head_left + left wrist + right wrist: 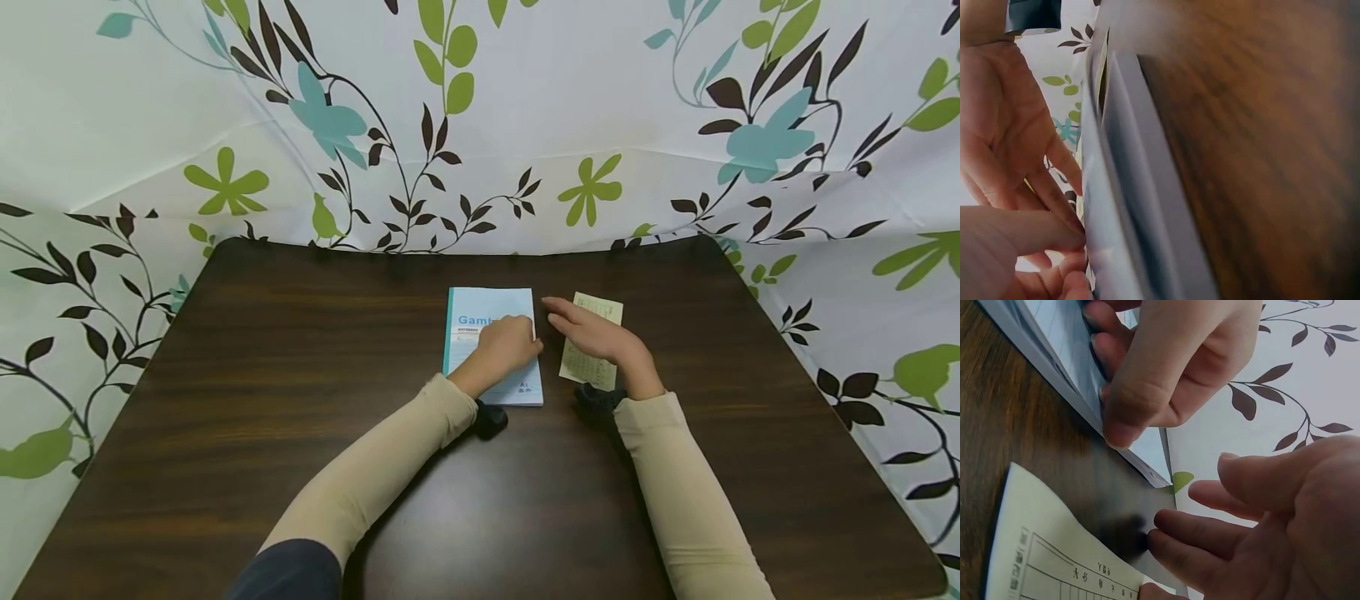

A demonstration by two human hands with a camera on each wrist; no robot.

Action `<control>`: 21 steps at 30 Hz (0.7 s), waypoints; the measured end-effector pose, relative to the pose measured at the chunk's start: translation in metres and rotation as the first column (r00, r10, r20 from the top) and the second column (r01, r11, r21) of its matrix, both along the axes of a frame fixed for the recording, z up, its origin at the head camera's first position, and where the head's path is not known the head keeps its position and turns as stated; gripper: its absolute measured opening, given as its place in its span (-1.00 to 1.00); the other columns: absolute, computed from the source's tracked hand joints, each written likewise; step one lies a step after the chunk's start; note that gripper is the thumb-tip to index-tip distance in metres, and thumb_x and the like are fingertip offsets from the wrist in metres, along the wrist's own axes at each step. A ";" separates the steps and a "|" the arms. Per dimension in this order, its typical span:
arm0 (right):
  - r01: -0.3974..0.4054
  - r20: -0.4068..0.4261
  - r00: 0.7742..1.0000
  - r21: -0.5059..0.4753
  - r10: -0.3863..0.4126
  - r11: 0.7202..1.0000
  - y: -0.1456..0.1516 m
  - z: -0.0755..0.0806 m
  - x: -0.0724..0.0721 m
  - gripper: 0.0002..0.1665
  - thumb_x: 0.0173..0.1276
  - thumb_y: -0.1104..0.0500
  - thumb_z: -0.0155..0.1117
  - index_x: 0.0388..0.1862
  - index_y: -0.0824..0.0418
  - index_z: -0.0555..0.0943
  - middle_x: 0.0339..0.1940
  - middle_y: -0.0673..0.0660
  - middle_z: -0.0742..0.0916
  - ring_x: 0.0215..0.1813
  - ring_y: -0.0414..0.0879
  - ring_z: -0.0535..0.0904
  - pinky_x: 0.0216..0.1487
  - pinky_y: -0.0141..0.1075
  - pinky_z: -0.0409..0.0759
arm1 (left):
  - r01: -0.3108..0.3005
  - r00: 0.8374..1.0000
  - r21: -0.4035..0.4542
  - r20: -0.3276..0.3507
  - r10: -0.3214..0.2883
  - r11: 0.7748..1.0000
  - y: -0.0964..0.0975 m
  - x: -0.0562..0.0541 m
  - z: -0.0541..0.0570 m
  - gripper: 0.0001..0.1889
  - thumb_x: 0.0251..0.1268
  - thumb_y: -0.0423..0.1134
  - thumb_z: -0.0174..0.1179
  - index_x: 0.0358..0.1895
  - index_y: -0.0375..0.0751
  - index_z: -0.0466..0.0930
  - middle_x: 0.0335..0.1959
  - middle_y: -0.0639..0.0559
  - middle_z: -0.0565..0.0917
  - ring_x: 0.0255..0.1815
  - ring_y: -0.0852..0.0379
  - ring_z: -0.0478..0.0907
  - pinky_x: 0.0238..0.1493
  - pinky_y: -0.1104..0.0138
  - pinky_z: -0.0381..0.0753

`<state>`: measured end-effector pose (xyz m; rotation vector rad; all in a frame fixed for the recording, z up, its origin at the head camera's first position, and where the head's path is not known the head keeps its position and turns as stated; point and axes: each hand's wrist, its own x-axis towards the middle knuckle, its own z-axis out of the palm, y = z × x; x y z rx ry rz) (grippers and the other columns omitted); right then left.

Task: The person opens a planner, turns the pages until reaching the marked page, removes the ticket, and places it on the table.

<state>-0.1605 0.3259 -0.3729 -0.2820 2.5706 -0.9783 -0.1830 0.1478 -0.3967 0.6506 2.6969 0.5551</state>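
A pale-blue notebook (468, 354) with a teal spine lies in the middle of the table, its printed cover up. My left hand (508, 346) is over its right half, fingers curled, thumb and fingertips pinching the right edge. In the left wrist view the notebook's cover (1100, 206) stands a little apart from the pages below. Just right of the notebook lies a yellow printed slip (600, 312). My right hand (596, 332) is over this slip, palm turned toward the notebook, fingers extended and loosely bent; it grips nothing. Part of the slip is hidden under it.
The dark wood table (315, 333) extends to both sides and toward me. Behind it hangs a white curtain (510, 200) with leaf and flower prints. Dark wrist devices, one of them the black piece (491, 421), sit under both wrists close to the tabletop.
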 end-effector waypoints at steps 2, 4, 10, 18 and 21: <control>-0.011 0.008 1.000 0.016 0.011 1.000 -0.002 -0.001 -0.002 -0.30 0.78 -0.01 -0.23 0.72 0.27 0.04 0.73 0.36 0.16 0.72 0.32 0.06 0.65 0.25 0.13 | 0.006 1.000 0.031 0.026 -0.007 0.999 -0.004 -0.001 0.000 -0.55 0.57 -0.09 0.17 -0.61 -0.05 0.40 -0.72 0.14 0.37 -0.67 0.18 0.33 -0.60 0.35 0.29; -0.019 0.020 1.000 0.028 0.019 0.999 -0.003 -0.001 -0.003 -0.29 0.77 -0.03 -0.19 0.72 0.25 0.08 0.72 0.36 0.20 0.72 0.31 0.10 0.64 0.25 0.16 | 0.014 0.999 0.073 0.047 -0.017 0.997 -0.008 0.000 0.001 -0.65 0.57 -0.13 0.17 -0.49 -0.08 0.47 -0.61 0.12 0.46 -0.61 0.20 0.36 -0.54 0.37 0.32; -0.066 0.021 0.998 0.095 0.065 0.993 -0.005 -0.005 -0.005 -0.29 0.74 -0.03 -0.07 0.69 0.25 0.14 0.69 0.36 0.27 0.69 0.31 0.18 0.62 0.26 0.21 | 0.071 0.995 0.122 0.055 -0.078 0.990 -0.027 0.003 0.012 -0.77 0.59 -0.14 0.16 0.02 -0.24 0.63 -0.03 -0.10 0.73 -0.25 0.08 0.58 -0.23 0.24 0.57; -0.066 -0.023 0.997 0.129 0.069 0.989 -0.005 -0.012 0.004 -0.33 0.72 0.04 0.00 0.66 0.27 0.22 0.69 0.35 0.27 0.69 0.30 0.17 0.63 0.25 0.20 | 0.034 0.999 0.213 -0.005 -0.034 0.977 -0.071 -0.015 0.044 -0.70 0.64 -0.05 0.05 0.10 -0.16 0.63 -0.04 -0.03 0.74 -0.29 0.09 0.58 -0.26 0.23 0.55; -0.031 -0.071 0.997 0.116 0.039 0.993 0.000 -0.012 0.010 -0.34 0.72 0.05 -0.01 0.66 0.26 0.23 0.71 0.35 0.24 0.71 0.30 0.13 0.64 0.25 0.17 | -0.017 0.995 0.248 -0.087 0.039 0.969 -0.092 -0.023 0.053 -0.71 0.66 -0.06 0.04 0.10 -0.17 0.62 -0.02 -0.06 0.70 -0.16 0.01 0.61 -0.14 0.12 0.62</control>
